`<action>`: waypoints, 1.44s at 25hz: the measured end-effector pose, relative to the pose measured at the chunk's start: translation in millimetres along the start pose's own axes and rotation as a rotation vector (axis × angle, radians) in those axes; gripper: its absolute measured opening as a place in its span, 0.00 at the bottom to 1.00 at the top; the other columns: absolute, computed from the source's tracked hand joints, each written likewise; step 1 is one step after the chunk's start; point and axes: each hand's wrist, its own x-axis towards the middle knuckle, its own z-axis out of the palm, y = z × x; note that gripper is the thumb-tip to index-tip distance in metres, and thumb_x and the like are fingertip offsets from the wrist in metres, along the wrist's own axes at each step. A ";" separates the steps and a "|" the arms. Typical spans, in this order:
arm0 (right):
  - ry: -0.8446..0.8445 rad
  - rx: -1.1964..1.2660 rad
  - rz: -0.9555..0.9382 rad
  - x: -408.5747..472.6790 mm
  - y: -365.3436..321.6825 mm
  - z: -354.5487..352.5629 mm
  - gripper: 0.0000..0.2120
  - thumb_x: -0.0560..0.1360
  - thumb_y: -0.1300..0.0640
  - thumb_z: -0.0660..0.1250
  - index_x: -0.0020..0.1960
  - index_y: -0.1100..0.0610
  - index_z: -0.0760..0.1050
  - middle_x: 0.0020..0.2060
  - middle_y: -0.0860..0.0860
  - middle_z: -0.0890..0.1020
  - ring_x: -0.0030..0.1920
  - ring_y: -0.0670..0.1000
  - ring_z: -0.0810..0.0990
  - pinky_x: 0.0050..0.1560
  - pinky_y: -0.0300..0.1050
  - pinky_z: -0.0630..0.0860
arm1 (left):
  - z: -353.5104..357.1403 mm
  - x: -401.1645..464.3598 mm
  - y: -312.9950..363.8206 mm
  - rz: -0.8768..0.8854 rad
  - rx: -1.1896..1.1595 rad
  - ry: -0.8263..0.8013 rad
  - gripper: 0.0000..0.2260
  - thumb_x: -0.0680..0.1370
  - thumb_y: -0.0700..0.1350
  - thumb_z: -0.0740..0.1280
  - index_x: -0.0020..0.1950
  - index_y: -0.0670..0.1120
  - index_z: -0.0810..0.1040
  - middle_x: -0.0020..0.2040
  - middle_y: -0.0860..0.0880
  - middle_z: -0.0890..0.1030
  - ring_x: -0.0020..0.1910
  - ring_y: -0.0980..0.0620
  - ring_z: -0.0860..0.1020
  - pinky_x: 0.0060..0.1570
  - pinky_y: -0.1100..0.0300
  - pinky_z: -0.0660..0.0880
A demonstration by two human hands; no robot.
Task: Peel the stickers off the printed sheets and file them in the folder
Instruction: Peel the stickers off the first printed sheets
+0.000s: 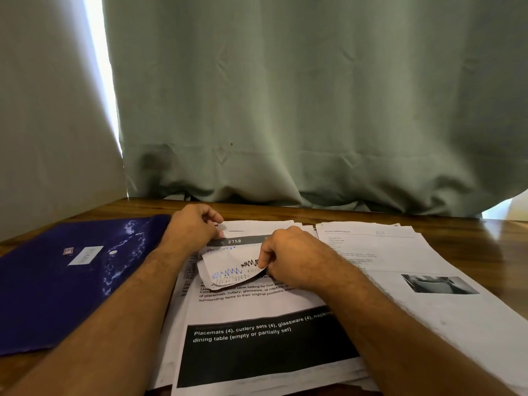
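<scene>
A stack of printed sheets [251, 304] lies in front of me on the wooden table. On the top sheet, a white sticker [228, 270] with blue and black scribbles curls up from the page. My right hand [288, 258] pinches its right edge between thumb and fingers. My left hand [194, 227] presses down on the upper left part of the same sheet, fingers curled, near the dark band reading 2758. A dark blue snap folder [57, 281] lies shut to the left, under my left forearm's side.
A second pile of printed sheets [414, 267] lies to the right, with a grey photo on it. A green curtain [285, 110] hangs just behind the table's far edge. A pale wall [43, 124] stands at the left.
</scene>
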 end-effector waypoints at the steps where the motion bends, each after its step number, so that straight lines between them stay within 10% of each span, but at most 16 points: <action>1: -0.001 0.002 -0.008 0.1 0.3 0.3 0.10 0.75 0.60 0.70 0.48 0.46 0.83 0.51 0.46 0.80 0.51 0.48 0.78 0.55 0.48 0.80 | 0.0 -0.4 0.1 0.001 0.012 -0.003 0.10 0.73 0.38 0.76 0.48 0.50 0.79 0.45 0.51 0.81 0.45 0.56 0.78 0.38 0.66 0.70; 28: 0.237 -0.292 -0.257 -11.6 -15.7 -19.3 0.17 0.81 0.50 0.63 0.68 0.40 0.72 0.59 0.46 0.80 0.58 0.50 0.78 0.61 0.50 0.76 | -8.3 -2.1 7.6 0.002 -0.820 0.259 0.08 0.75 0.35 0.73 0.51 0.45 0.81 0.41 0.46 0.84 0.32 0.56 0.83 0.31 0.64 0.80; 36: 0.359 0.097 -0.093 -2.4 -8.4 -8.0 0.12 0.83 0.54 0.59 0.63 0.45 0.75 0.56 0.46 0.81 0.56 0.48 0.77 0.61 0.49 0.77 | -4.7 -0.7 -10.4 -0.034 -0.380 0.029 0.05 0.74 0.38 0.74 0.49 0.44 0.82 0.48 0.43 0.84 0.46 0.45 0.84 0.50 0.45 0.82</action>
